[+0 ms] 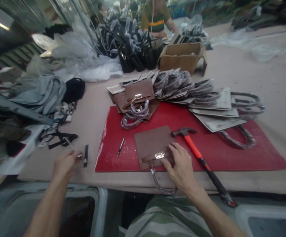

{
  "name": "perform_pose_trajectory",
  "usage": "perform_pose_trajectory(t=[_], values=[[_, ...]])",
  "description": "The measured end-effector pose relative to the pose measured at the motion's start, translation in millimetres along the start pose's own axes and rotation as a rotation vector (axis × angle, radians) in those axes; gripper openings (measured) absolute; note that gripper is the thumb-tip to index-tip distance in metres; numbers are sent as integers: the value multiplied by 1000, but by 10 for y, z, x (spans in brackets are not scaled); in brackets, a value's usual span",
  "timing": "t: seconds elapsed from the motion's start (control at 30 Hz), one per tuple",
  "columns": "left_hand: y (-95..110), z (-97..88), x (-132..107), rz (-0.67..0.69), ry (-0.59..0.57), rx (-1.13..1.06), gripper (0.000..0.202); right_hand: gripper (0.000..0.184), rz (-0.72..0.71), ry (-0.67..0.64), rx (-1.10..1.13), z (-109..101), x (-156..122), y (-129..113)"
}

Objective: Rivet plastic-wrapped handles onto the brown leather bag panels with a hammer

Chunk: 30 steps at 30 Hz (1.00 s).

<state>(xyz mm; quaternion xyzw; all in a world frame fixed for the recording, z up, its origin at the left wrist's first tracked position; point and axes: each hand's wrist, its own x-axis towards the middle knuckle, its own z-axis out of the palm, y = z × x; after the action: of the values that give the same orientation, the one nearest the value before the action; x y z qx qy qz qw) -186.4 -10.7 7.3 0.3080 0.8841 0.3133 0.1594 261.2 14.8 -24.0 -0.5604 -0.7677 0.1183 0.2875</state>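
Observation:
A brown leather bag panel [153, 140] with a shiny metal clasp [159, 155] lies on the red mat [231, 158]. My right hand [181, 164] rests on its right edge, thumb beside the clasp and fingers curled over the leather. From the panel's near edge a plastic-wrapped handle [161, 186] hangs over the table edge. To the left, my left hand [65, 164] is closed around a thin metal tool [71, 145], its exact kind unclear from blur. A black strip [86, 156] lies just right of that hand. A claw hammer [194, 146] with an orange-black handle lies beside my right hand.
A metal punch [120, 147] lies on the mat's left part. Behind are stacked brown bag panels [139, 90], wrapped handles [175, 80] and a cardboard box [179, 57]. Black bags [133, 56] stand near a co-worker [156, 19]. Grey cloth [44, 93] is piled at left.

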Motion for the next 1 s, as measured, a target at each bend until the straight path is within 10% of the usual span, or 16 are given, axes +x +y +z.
perform_pose_trajectory(t=[0.2,0.47,0.63,0.87,1.0], values=[[620,607,-892,0,-353,-980,29,53,214,-25,-147,-182,-106,-95],[1206,1491,-1914,299,-733,-790,26,59,285,-46,-76,-187,-290,-304],[1061,1507,-1933,361,-706,-709,24,55,406,19,210,-176,-450,-371],[1006,1414,-1909,330,-704,-722,25,51,1114,253,1233,-193,-646,-416],[986,1396,-1952,276,-708,-789,24,42,1179,-5,1581,-226,-615,-401]])
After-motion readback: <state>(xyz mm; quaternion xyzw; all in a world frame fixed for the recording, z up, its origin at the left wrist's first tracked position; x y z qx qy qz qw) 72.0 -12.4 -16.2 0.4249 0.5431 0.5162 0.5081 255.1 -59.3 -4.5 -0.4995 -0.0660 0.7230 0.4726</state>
